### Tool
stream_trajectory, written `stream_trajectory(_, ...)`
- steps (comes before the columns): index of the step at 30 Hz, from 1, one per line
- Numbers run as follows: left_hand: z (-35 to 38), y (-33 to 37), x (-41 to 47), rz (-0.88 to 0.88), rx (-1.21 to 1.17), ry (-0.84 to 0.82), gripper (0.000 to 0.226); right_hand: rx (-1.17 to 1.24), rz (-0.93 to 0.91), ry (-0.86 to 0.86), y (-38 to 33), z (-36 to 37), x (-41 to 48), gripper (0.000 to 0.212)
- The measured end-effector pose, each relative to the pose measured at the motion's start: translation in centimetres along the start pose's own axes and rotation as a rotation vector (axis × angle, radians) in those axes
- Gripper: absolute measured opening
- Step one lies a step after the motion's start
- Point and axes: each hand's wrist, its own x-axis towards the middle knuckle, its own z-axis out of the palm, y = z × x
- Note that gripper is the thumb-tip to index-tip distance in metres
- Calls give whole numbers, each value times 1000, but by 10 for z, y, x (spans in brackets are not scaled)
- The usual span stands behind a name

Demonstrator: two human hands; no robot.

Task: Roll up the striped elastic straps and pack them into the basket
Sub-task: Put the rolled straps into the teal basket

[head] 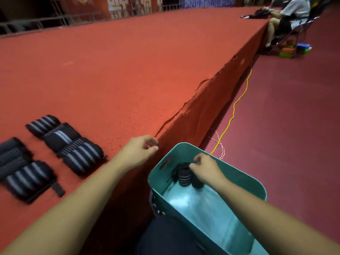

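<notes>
A teal plastic basket (244, 178) sits low beside the red platform, on my lap side. Inside its far end stands a rolled black strap with grey stripes (184, 178), with another dark roll (197, 184) beside it. My right hand (207, 169) is inside the basket, fingers curled on the top of the striped roll. My left hand (139, 150) hovers at the platform's edge, fingers loosely curled and holding nothing. Several black-and-grey striped straps lie on the platform at the left: one row (66, 140) and a nearer group (24, 172).
The red carpeted platform (128, 70) stretches far back; its edge drops off right by my left hand. A yellow cable (237, 102) runs along the dark red floor. Another person sits on a chair (292, 17) at the far right, with coloured boxes (294, 49) at their feet.
</notes>
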Motion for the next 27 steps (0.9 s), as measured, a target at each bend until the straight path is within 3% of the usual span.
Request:
stream_trajectory(5, -96, -39, -52, -136, 41, 289, 8, 108, -212, -70, -104, 25, -15, 8)
stream_trajectory(8, -128, -74, -83, -282, 111, 416, 6, 275, -217, -182, -161, 64, -23, 16)
stream_trajectory(12, -132, -107, -103, -436, 153, 375, 20, 467, -135, -359, -213, 116, -35, 20)
stream_trajectory(17, -120, -119, -104, -380, 134, 347, 35, 748, 118, -519, -237, 153, -35, 52)
stream_trajectory(22, -119, -115, -106, -308, -39, 395, 40, 949, 157, -516, -232, 155, -38, 39)
stream_trajectory(25, -121, -109, -111, -308, -318, 390, 43, 996, 74, -599, -225, 141, -41, 29)
stream_trajectory(27, -119, -102, -113, -306, -514, 357, 33, 1051, -2, -641, -223, 133, -43, 27)
